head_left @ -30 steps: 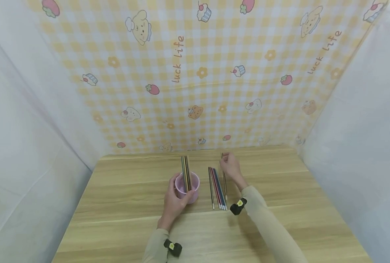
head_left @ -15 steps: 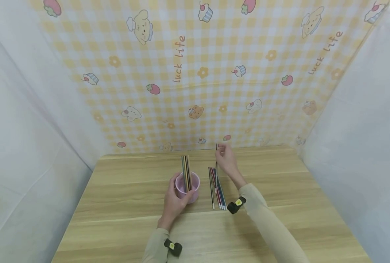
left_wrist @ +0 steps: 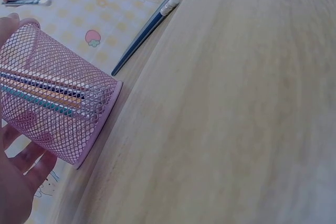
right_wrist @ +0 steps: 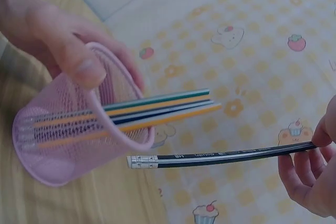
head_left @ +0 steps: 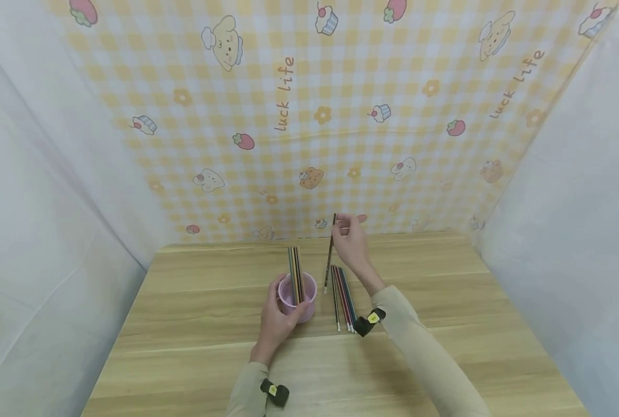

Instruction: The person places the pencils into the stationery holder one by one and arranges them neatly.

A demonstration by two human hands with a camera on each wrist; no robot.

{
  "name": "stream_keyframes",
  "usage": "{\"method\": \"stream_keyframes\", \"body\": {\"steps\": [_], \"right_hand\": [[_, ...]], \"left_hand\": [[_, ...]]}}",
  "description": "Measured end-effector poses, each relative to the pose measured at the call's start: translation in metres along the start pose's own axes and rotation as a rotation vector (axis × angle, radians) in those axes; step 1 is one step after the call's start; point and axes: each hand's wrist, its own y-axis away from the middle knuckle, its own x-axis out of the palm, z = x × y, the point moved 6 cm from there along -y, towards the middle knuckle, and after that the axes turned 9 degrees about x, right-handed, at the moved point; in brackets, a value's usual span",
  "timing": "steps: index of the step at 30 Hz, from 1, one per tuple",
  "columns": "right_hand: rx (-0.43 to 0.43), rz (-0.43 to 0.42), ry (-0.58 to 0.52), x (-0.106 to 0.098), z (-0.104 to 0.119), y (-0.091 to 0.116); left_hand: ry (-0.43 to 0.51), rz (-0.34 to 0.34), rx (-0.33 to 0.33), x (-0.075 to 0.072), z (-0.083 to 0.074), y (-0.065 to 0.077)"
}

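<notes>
A pink mesh pencil cup (head_left: 309, 313) stands on the wooden table, with several pencils (head_left: 295, 269) leaning in it. My left hand (head_left: 276, 319) grips the cup around its side, thumb at the rim. Between thumb and fingers, my right hand (head_left: 352, 243) pinches a dark striped pencil (right_wrist: 226, 155) near its upper end. That pencil hangs in the air right of the cup, its white eraser end (right_wrist: 142, 161) pointing down. In the right wrist view the eraser end is close to the cup's rim but apart from it.
Several loose pencils (head_left: 343, 295) lie side by side on the table (head_left: 194, 313), right of the cup, below my right hand. A yellow checked cloth (head_left: 319, 145) hangs behind the table's back edge. White sheets (head_left: 575, 231) hang at both sides.
My right hand has lifted the dark pencil from beside the loose pencils and carried it up and left, over them toward the cup. The left hand and cup have stayed in place.
</notes>
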Motion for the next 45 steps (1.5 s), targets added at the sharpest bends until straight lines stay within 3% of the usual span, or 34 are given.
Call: {"method": "stream_keyframes", "body": {"steps": [6, 14, 38, 43, 45], "right_hand": [[-0.102, 0.015, -0.049, 0.013, 0.018, 0.001], [-0.147, 0.020, -0.045, 0.033, 0.012, 0.001], [-0.162, 0.138, 0.060, 0.069, -0.015, 0.017], [-0.148, 0.159, 0.076, 0.075, -0.024, 0.020], [-0.138, 0.165, 0.083, 0.076, -0.027, 0.021]], "left_hand": [[-0.008, -0.005, 0.008, -0.001, -0.001, 0.000], [-0.012, 0.003, -0.010, 0.000, -0.001, 0.001], [-0.022, -0.004, 0.027, -0.001, -0.004, -0.001], [-0.018, 0.003, 0.012, 0.000, 0.000, -0.001], [-0.019, 0.000, 0.004, 0.001, 0.010, 0.001]]}}
